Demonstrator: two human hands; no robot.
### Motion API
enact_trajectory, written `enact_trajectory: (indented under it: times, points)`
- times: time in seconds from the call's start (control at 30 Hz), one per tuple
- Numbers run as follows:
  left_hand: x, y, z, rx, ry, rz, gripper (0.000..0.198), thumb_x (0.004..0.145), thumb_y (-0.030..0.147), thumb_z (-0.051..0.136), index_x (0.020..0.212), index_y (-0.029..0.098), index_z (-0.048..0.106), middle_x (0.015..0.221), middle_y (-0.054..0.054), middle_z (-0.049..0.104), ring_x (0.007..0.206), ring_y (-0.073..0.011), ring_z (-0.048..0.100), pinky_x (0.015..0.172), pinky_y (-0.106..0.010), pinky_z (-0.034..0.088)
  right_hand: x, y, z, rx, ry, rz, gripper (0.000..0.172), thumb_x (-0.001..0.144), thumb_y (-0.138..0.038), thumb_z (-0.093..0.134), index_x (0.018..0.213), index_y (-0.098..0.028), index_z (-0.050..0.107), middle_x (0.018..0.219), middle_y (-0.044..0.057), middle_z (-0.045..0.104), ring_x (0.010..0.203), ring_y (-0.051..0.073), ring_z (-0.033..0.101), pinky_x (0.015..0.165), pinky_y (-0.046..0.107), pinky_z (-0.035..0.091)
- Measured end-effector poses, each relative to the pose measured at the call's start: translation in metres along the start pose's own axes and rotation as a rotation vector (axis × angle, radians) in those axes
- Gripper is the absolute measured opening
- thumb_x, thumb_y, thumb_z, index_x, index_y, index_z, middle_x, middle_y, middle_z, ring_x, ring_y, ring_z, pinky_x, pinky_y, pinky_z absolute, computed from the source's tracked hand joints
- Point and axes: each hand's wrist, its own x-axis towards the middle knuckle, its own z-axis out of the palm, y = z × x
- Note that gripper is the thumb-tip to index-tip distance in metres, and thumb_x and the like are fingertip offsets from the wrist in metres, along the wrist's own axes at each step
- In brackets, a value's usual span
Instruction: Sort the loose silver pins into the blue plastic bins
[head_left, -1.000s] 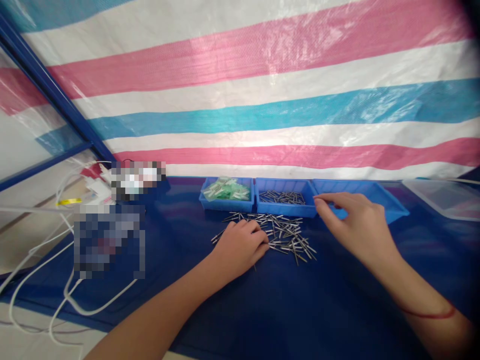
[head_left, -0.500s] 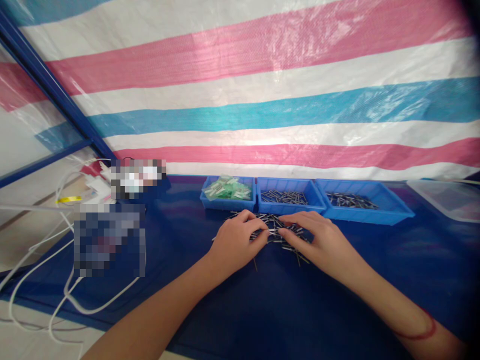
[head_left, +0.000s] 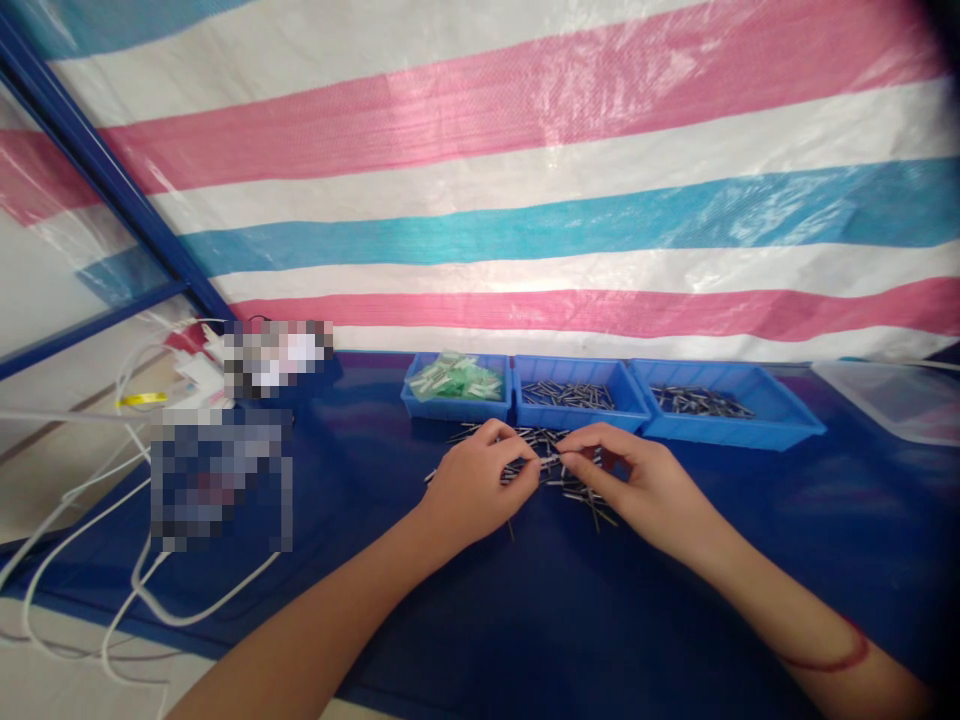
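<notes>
My left hand [head_left: 484,475] is closed in a pinch at the near side of a loose pile of thin metal rods [head_left: 536,437] on the blue tabletop. Facing it, my right hand [head_left: 634,475] is closed too, thumb against forefinger. Between the two sets of fingertips runs a short, thin metal rod [head_left: 550,460], one end in each hand. Its exact shape is too small to make out. More rods lie under and around both hands, partly hidden by them.
Behind the pile stand three blue bins: the left bin [head_left: 457,410] with green and clear plastic pieces, the middle bin [head_left: 581,415] and right bin [head_left: 780,410] with metal rods. A clear plastic container [head_left: 885,400] lies far right. White cables [head_left: 217,610] trail at the left.
My right thumb and forefinger have come together onto the end of the small rod; before, they were apart. My left hand stays nearly where it was.
</notes>
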Motion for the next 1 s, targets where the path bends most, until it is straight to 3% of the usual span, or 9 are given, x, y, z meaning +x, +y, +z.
enact_trajectory:
  times: [0.17, 0.3, 0.47, 1.0]
  points:
    - [0.002, -0.003, 0.003, -0.071, -0.019, 0.101, 0.028, 0.091, 0.035, 0.05, 0.108, 0.019, 0.066, 0.103, -0.005, 0.064, 0.095, -0.0177, 0.06, 0.086, -0.028, 0.045, -0.003, 0.0, 0.003, 0.065, -0.019, -0.081, 0.018, 0.087, -0.033, 0.054, 0.094, -0.022, 0.066, 0.095, 0.005, 0.067, 0.086, 0.019, 0.062, 0.077, 0.033, 0.05]
    - [0.004, -0.001, 0.004, -0.184, -0.036, 0.096, 0.025, 0.094, 0.031, 0.045, 0.097, 0.019, 0.067, 0.094, -0.003, 0.068, 0.088, -0.0154, 0.061, 0.081, -0.025, 0.045, -0.006, -0.003, 0.009, 0.194, 0.046, -0.023, 0.019, 0.084, -0.035, 0.059, 0.097, -0.023, 0.066, 0.095, 0.006, 0.068, 0.086, 0.02, 0.064, 0.075, 0.033, 0.052]
    - [0.003, 0.004, 0.007, -0.306, 0.054, -0.017, 0.019, 0.09, 0.032, 0.054, 0.096, 0.019, 0.066, 0.09, -0.001, 0.069, 0.078, -0.0129, 0.061, 0.075, -0.023, 0.046, -0.006, -0.008, 0.014, 0.4, 0.16, 0.085, 0.02, 0.077, -0.039, 0.067, 0.085, -0.021, 0.065, 0.081, 0.003, 0.068, 0.073, 0.017, 0.064, 0.065, 0.029, 0.054]
    - [0.002, 0.009, 0.009, -0.384, 0.017, -0.004, 0.02, 0.087, 0.034, 0.057, 0.096, 0.018, 0.067, 0.086, -0.002, 0.068, 0.074, -0.0118, 0.059, 0.071, -0.022, 0.046, -0.01, -0.015, 0.009, 0.269, 0.127, -0.025, 0.011, 0.083, -0.031, 0.059, 0.082, -0.022, 0.065, 0.08, 0.002, 0.063, 0.07, 0.015, 0.058, 0.063, 0.026, 0.05]
